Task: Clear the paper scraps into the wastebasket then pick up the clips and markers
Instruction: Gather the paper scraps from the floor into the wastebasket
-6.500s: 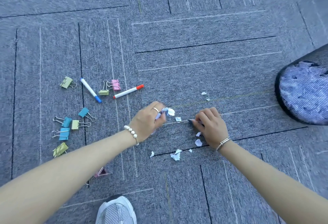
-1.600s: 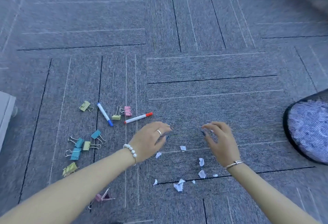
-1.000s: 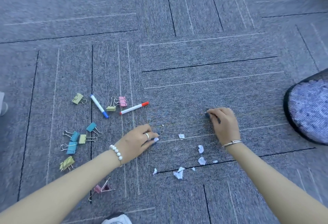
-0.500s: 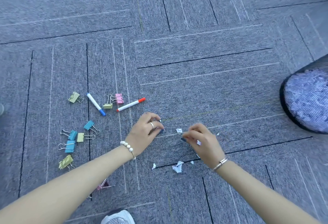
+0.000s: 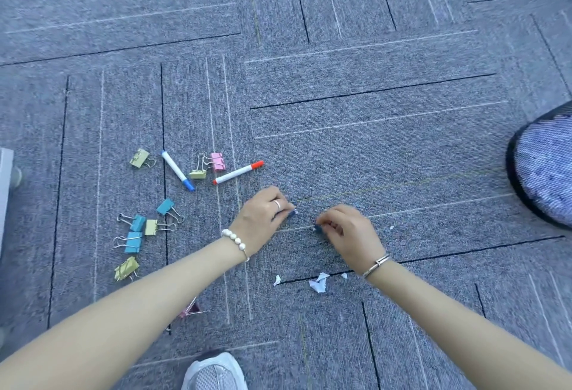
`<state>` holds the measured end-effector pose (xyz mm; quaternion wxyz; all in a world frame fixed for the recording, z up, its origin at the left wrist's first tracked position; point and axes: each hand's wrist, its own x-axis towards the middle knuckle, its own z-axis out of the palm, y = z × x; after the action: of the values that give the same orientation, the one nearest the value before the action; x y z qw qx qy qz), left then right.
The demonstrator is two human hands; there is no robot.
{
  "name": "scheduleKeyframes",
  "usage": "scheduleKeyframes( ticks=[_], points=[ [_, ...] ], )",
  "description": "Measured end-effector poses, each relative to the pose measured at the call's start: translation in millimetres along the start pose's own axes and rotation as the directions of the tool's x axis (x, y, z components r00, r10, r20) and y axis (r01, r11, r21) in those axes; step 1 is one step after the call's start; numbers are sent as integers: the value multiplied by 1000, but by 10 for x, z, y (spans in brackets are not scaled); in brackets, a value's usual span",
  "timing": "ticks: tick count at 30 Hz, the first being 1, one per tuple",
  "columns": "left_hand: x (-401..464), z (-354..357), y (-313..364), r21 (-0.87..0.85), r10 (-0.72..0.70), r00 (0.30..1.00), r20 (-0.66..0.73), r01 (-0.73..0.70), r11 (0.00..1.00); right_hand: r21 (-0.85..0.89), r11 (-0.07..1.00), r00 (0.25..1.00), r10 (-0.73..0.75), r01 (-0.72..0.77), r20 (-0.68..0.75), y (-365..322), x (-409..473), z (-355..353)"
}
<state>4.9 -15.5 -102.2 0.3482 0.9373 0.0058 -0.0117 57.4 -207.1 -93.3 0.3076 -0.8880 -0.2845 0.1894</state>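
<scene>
Grey carpet tiles (image 5: 340, 129) cover the whole floor, laid in alternating directions, with dark seams and thin pale stripes. Even, cool light falls across them. A pale grey furniture edge (image 5: 4, 185) shows at the far left.

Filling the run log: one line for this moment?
phase: scraps | left hand: closed, contents hidden | right hand: pinching at carpet | scraps: some left | clips, markers: untouched | wastebasket: right

No readable text, labels or numbers anywhere.
</scene>
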Motion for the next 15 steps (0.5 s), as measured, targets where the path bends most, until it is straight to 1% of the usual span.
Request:
scheduleKeyframes(
  ticks=[2, 4, 5, 7, 9, 11, 15],
  points=[
    [16, -16, 5, 31, 24, 1000, 20, -25, 999, 59, 997, 999, 49, -49, -9, 5, -39, -65],
    [34, -44, 9, 46, 44, 998, 51, -47, 998, 172, 976, 985, 153, -137, -82, 46, -113, -190],
    [29, -64, 19, 41, 34, 998, 62, -36, 999, 219, 960, 973, 202, -175, -111, 88, -170, -269],
    [-33, -118, 49, 5, -50, 996, 69, 50, 999, 246, 945, 960, 251, -215, -124, 194, -317, -415],
    [-155, -154, 78, -30, -110, 990, 86, 113, 993, 211, 951, 964, 251, -227, -92, 293, -490, -504],
    [-312, -154, 115, -71, -135, 980, 143, 146, 987, 164, 965, 977, 213, -204, -33, 343, -650, -506],
    [-521, -77, 162, -93, -110, 956, 270, 140, 986, 162, 971, 984, 175, -177, 29, 334, -773, -385]
  ],
)
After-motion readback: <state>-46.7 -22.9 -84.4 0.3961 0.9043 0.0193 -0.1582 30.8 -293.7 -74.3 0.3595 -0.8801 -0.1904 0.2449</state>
